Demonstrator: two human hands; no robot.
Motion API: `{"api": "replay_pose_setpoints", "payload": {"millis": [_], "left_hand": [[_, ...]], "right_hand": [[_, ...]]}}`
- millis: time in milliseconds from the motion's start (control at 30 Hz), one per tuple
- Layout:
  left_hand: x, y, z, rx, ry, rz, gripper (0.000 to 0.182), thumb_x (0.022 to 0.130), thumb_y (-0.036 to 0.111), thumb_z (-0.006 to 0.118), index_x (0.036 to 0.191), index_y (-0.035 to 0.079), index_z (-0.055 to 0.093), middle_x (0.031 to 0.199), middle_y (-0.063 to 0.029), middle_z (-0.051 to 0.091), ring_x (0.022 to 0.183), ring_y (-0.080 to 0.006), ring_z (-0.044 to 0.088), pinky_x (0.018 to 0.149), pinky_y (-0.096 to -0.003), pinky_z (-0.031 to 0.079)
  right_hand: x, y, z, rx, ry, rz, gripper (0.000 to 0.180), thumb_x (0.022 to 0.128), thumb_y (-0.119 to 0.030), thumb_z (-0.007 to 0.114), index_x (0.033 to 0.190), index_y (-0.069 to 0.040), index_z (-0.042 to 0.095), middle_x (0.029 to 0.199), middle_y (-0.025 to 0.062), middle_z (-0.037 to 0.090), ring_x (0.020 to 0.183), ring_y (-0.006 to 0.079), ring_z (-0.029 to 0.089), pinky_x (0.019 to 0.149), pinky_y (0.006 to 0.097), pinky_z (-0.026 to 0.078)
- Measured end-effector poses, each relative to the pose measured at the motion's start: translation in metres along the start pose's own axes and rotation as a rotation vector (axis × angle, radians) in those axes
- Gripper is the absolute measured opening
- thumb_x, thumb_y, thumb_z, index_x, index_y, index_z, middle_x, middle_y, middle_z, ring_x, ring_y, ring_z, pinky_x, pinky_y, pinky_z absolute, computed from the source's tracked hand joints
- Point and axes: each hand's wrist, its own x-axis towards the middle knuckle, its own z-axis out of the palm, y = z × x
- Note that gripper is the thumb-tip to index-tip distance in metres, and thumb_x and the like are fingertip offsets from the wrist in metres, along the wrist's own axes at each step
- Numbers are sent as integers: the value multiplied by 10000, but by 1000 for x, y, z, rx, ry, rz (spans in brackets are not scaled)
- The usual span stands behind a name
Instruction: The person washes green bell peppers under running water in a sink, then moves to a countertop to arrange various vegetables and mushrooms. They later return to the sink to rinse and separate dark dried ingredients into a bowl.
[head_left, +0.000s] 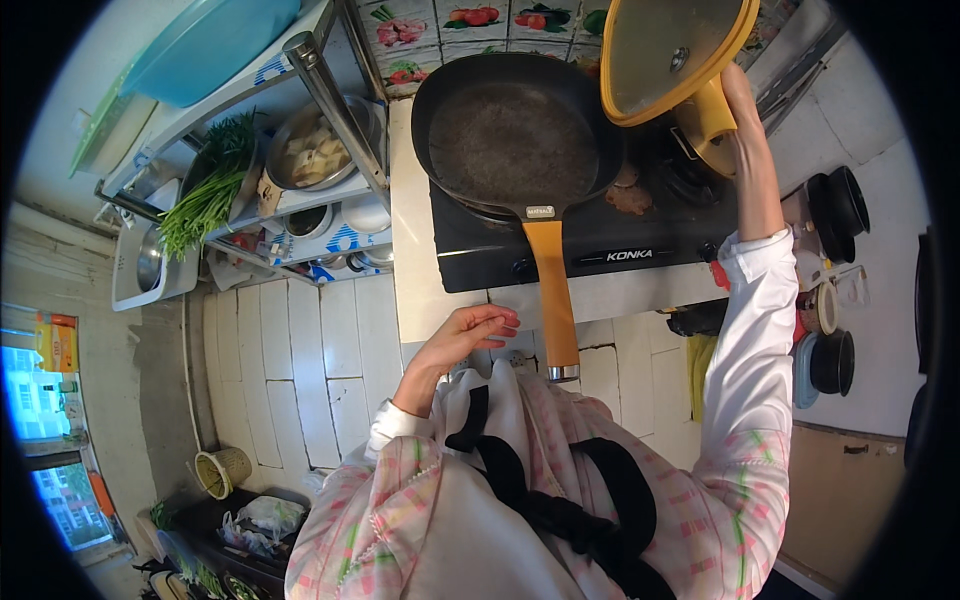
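A black frying pan (517, 142) with a wooden-coloured handle (553, 292) sits on the left side of a black gas stove (480, 259). The pan's inner surface looks dark and holds no food. My right hand (739, 94) is at the far right, gripping a tilted glass lid (660, 52) with a yellow rim; my fingers are mostly hidden behind it. Below the lid is a yellow part (709, 124), whose exact shape is partly covered. My left hand (476, 328) hovers left of the pan handle, fingers loosely curled and holding nothing.
At left, a metal rack (300, 202) carries green stalks (206, 187), a steel bowl of pale chunks (315, 157) and a blue basin (217, 45). Black pots (832, 210) line the right side. A brown piece (628, 199) lies on the stove. Patterned tiles (472, 30) stand behind.
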Motion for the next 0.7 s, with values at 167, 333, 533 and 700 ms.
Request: {"api": "replay_pose_setpoints", "payload": {"millis": [167,333,533,700], "left_hand": [[2,4,1,20,-12,-3,252,857,207,438,1037,49,516,984,-49,550,918,-156,528,771,-281,425],[9,-1,-5,30,12,-15,249,857,199,431,1026,41,521,955,-57,563,900,-154,539,753,-284,435],[65,-41,-17,-38,117,-184,353,835,323,464,986,10,523,890,-95,585,841,-170,569,722,-292,468],[120,-74,-11,-347,262,-284,384,791,358,528,912,-6,503,857,-124,587,819,-200,582,703,-307,484]], "right_hand": [[18,13,2,-40,88,90,293,722,-280,505,770,6,552,651,68,543,513,142,516,450,257,403],[18,14,6,-114,46,62,288,707,-283,520,759,-3,565,639,48,539,506,130,508,439,255,383],[10,9,38,-467,-102,14,287,739,-272,489,718,6,556,615,33,536,522,94,500,480,217,382],[5,21,82,-682,-141,-63,353,715,-321,531,660,26,563,573,68,553,490,126,529,474,249,395]]}}
